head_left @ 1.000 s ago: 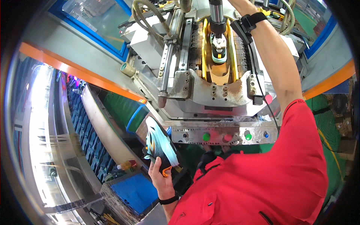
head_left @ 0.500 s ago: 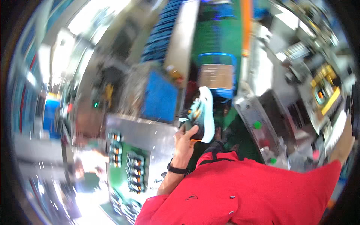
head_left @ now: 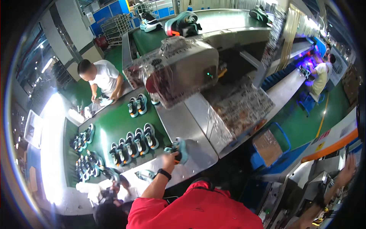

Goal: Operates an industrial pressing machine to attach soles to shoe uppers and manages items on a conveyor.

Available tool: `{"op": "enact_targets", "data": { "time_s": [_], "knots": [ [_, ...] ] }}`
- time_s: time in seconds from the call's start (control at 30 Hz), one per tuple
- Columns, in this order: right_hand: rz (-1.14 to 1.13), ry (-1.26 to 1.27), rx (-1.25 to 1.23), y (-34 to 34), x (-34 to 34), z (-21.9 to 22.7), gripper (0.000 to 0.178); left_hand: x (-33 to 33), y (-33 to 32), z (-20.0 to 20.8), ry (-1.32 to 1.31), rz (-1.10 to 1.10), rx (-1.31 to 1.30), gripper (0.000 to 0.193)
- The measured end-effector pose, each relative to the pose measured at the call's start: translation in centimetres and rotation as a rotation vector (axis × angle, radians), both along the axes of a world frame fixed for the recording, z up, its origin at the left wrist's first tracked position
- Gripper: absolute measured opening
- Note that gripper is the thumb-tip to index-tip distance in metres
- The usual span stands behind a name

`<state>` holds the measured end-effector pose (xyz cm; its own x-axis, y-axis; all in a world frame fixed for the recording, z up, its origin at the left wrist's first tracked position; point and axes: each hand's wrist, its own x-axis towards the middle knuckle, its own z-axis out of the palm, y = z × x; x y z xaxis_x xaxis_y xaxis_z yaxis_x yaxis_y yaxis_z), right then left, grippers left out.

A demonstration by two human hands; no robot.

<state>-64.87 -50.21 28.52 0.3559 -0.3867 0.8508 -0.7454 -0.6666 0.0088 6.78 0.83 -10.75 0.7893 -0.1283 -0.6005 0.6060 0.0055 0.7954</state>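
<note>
My left hand (head_left: pixel 167 161) is closed around a sneaker (head_left: pixel 182 151) with a pale teal sole and black and orange parts. It holds the shoe over the metal edge of the worktable (head_left: pixel 187 122). At far right, my right hand (head_left: pixel 346 171) reaches out with its fingers stretched, beside an orange-edged machine (head_left: pixel 328 149). Whether it touches the machine I cannot tell. Left of the held shoe, a row of similar sneakers (head_left: pixel 131 144) stands on the green table surface, with a pair (head_left: pixel 137 105) farther back.
Across the table a co-worker in white (head_left: pixel 105 76) handles a shoe. Another person (head_left: pixel 108 204) works at the lower left, near more sneakers (head_left: pixel 87 164). A plastic-wrapped machine (head_left: pixel 183 70) and a conveyor (head_left: pixel 225 21) stand beyond. A blue cart (head_left: pixel 284 139) carries a carton (head_left: pixel 267 148).
My view has turned toward the worktable. The sneaker in my left hand has come from above the aisle to over the table edge. My right hand has come into view at far right.
</note>
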Motion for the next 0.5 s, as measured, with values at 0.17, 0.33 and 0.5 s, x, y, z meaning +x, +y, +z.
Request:
{"op": "enact_targets", "data": {
  "time_s": [0.17, 0.33, 0.5],
  "knots": [
    [0.380, 0.104, 0.284, 3.5, 47.6, 9.6, 0.037, 11.3, 2.9, -5.9, -0.294, 0.048, 0.317, 0.055],
    [0.538, 0.279, 0.756, 3.0, 80.4, 14.4, 0.052, 14.9, -0.7, -10.3, -0.493, -0.095, 0.730, 0.079],
    [0.369, 0.417, 0.909, 8.3, 98.4, 14.2, 0.076, 16.7, -3.9, -9.4, -0.417, 0.036, 0.805, 0.077]
  ]
}}
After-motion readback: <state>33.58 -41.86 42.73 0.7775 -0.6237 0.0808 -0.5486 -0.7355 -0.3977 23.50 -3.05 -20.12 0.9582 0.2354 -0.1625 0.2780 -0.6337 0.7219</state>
